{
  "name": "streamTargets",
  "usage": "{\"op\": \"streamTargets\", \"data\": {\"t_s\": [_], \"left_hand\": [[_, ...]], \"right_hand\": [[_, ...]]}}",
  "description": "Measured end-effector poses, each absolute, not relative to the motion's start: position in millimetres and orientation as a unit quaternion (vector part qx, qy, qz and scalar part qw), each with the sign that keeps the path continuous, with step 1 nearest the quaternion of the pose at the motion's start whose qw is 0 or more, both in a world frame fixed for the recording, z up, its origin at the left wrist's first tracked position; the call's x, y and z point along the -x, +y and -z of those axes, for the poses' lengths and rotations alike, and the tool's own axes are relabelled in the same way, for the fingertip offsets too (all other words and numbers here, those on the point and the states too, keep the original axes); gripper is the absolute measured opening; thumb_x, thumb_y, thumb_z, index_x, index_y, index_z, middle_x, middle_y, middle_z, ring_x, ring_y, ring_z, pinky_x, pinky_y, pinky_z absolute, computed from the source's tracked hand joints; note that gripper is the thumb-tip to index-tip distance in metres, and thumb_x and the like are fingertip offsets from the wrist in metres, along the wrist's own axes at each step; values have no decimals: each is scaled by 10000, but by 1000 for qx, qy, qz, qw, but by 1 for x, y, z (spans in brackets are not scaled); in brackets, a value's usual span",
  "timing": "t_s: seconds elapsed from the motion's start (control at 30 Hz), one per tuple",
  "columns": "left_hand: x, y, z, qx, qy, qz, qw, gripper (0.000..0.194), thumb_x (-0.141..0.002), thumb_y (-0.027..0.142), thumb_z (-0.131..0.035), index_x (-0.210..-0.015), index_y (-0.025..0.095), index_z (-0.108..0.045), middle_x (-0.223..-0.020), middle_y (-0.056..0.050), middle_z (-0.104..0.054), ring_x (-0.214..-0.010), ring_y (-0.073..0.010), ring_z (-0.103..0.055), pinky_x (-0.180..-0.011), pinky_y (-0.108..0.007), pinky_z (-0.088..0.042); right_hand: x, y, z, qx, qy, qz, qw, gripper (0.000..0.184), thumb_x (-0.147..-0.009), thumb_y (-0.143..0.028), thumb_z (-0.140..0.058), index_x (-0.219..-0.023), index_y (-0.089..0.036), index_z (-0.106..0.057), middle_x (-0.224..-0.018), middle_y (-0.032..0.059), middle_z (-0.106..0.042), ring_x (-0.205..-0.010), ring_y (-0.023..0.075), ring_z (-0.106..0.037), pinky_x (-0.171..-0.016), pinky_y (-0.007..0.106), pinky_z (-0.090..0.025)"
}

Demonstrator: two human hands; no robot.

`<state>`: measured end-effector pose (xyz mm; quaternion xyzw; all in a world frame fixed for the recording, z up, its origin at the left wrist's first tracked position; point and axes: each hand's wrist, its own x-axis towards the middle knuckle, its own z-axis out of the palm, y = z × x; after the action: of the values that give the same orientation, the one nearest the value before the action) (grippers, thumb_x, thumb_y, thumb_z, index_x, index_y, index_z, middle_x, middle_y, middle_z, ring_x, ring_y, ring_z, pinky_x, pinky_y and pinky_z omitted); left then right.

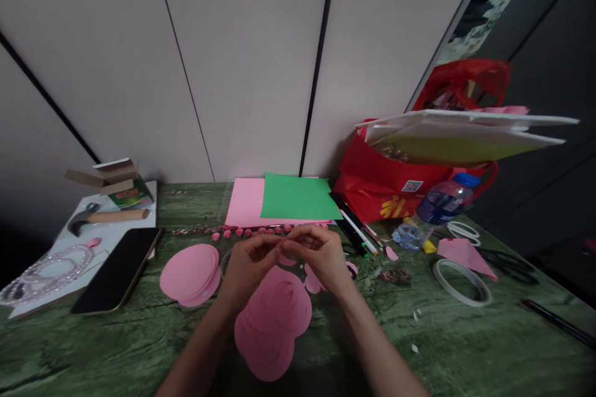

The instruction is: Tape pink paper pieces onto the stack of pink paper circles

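Observation:
My left hand [249, 263] and my right hand [321, 254] meet fingertip to fingertip above the table. Both are closed in a pinch around something tiny, perhaps pink, mostly hidden by the fingers. Beneath them lies a pile of overlapping pink paper shapes [270, 341] with spiral cuts. A stack of pink paper circles [190, 273] rests to the left of my left hand. Small pink petal-shaped pieces [313, 282] lie under my right hand. Just beyond the fingers runs a row of small pink balls [239, 232].
Green and pink paper sheets [295, 198] lie by the wall. To the left are a phone [118, 267], a hammer [116, 216], a bead string [56, 270] and a small box [130, 192]. Rightward are pens [358, 232], a bottle [437, 208], a tape roll [460, 283] and a red bag [372, 177].

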<state>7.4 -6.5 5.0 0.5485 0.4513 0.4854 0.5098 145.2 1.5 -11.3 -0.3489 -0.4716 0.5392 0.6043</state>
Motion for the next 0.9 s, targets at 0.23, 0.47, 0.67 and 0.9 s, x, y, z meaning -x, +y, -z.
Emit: {"op": "streamTargets", "data": {"t_s": [0.23, 0.47, 0.67, 0.9], "left_hand": [[-5, -2, 2, -545, 467, -503, 482, 173, -662, 277, -684, -777, 151, -708, -773, -48, -718, -723, -159, -638, -662, -235, -494], [-4, -1, 1, -539, 476, -504, 478, 151, -660, 244, -674, -776, 157, -713, -788, -48, -725, -735, -163, -644, -679, -240, -498], [-5, -4, -3, -519, 477, -502, 500, 111, -643, 223, -683, -723, 153, -711, -666, -31, -721, -623, -159, -652, -622, -248, -513], [-5, -4, 0, -516, 479, -502, 502, 124, -653, 249, -684, -724, 151, -713, -670, -39, -723, -634, -171, -659, -628, -263, -516]], "right_hand": [[-144, 2, 13, 332, -497, -523, 608, 117, -622, -242, -729, -728, -203, -702, -739, 17, -690, -666, 157, -653, -666, 293, -543], [-146, 3, 19, 348, -550, -455, 607, 71, -638, -227, -720, -696, -196, -693, -791, 45, -652, -748, 170, -631, -675, 290, -548], [-143, 1, 15, 379, -550, -456, 587, 129, -637, -245, -714, -690, -164, -628, -725, 25, -629, -652, 142, -614, -610, 262, -546], [-142, 0, 13, 387, -540, -481, 572, 174, -615, -268, -731, -689, -167, -610, -719, 20, -621, -654, 160, -626, -647, 309, -555]]}}
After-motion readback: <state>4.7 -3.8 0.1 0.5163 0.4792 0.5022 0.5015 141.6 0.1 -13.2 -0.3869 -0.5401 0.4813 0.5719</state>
